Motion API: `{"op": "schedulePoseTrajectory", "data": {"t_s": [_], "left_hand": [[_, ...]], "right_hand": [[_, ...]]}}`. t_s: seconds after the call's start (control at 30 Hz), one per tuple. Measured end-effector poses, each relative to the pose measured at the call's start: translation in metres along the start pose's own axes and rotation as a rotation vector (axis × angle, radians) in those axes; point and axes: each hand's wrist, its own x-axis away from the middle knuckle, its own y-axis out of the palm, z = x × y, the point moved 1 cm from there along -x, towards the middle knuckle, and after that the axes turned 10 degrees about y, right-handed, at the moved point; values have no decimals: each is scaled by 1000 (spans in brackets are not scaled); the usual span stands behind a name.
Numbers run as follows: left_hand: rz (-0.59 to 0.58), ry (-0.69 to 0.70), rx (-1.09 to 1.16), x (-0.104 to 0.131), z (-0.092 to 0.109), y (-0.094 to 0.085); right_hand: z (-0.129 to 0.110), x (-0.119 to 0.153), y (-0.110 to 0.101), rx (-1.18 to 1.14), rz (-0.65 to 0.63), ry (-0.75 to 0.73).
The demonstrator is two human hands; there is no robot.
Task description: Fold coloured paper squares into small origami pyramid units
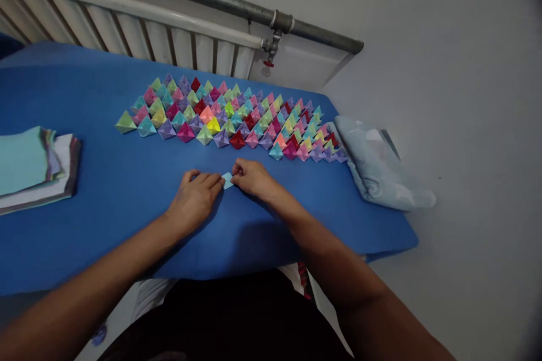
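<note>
A small piece of light blue folded paper [227, 180] lies on the blue-covered table [127, 208] between my two hands. My left hand [197, 197] rests low over the cover, its fingertips pressing the paper's left edge. From the other side, my right hand [253, 176] pinches the paper's right edge between curled fingers and thumb. Parts of the paper are hidden under the fingertips. Just beyond my hands stand rows of small folded paper boats [221, 138] in pink, purple, green, yellow, red and blue.
At the left lies a stack of coloured paper sheets [23, 163]. A folded pale blue patterned cloth [376, 166] sits at the table's right end against the wall. Behind the table run a white radiator [139, 36] and a grey pipe [237, 7] with a red-handled valve [269, 63].
</note>
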Motion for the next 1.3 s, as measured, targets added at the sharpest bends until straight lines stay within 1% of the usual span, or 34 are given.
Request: {"op": "schedulePoseTrajectory", "data": {"t_s": [0.17,0.27,0.4,0.6,0.63,0.7,0.77,0.8,0.87,0.97,1.03,1.13,1.23,1.3], "left_hand": [[-15,-9,15,1,-6,-2],[11,-18,28,1,-5,-2],[32,-31,26,2,-2,-1],[-11,-37,-6,-1,-1,-4],[-33,-42,6,-3,-3,-6],[-121,-70,55,-13,-7,-11],[-270,-116,117,-27,-14,-16],[-312,-111,141,-35,-18,-19],[-359,-102,177,-52,-27,-21],[-451,-124,239,-74,-40,-19],[-510,-137,274,-86,-44,-16],[-583,-152,304,-96,-46,-14],[-605,-182,323,-99,-45,-17],[-598,-201,336,-95,-46,-20]], "right_hand": [[-7,-2,-6,71,-44,-21],[-8,-4,-8,81,-64,-19],[-9,-7,-7,75,-55,-13],[-10,-7,-6,87,-67,-23],[-8,-6,-6,64,-70,-24],[-4,-6,-5,2,-75,-24],[2,-6,-2,-54,-78,-25],[5,-7,0,-82,-71,-23],[12,-7,5,-171,-49,-16],[21,-7,10,-443,-36,11],[27,-4,11,-641,-21,35],[34,0,11,-850,28,41],[36,2,10,-913,34,7],[37,3,10,-925,35,10]]}}
